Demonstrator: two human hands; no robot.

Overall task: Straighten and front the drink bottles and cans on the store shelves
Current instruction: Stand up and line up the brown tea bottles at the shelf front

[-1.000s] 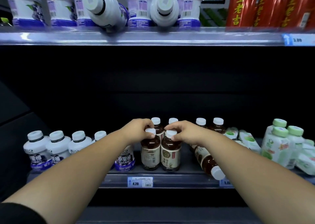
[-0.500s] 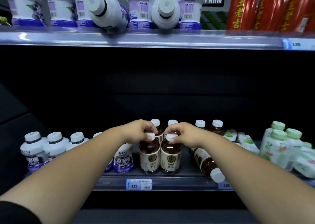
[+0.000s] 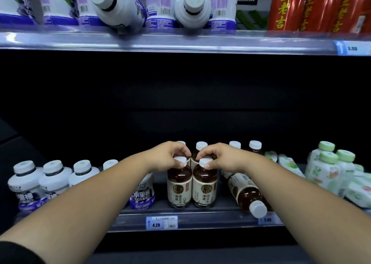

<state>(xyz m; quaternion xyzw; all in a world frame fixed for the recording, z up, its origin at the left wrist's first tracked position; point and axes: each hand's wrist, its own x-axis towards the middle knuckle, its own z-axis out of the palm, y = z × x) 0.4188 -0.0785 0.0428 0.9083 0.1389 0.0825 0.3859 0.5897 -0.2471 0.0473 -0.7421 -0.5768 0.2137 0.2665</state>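
Observation:
Two brown drink bottles with white caps and cream labels stand side by side at the front of the lower shelf (image 3: 200,217). My left hand (image 3: 166,155) pinches the cap of the left bottle (image 3: 179,187). The right bottle (image 3: 204,188) is held the same way, its cap pinched by my right hand (image 3: 222,158). Both labels face forward. Another brown bottle (image 3: 246,193) lies on its side under my right forearm, cap toward the shelf edge. More brown bottles (image 3: 255,146) stand behind.
White bottles with purple labels (image 3: 54,177) line the lower shelf on the left. Green-capped white bottles (image 3: 327,167) stand at the right, some toppled. The upper shelf (image 3: 180,41) carries white bottles, two tipped forward (image 3: 114,4), and red bottles (image 3: 321,9).
The two front bottles have turned so their labels face forward and have shifted slightly toward the shelf edge. Both hands keep hold of the caps.

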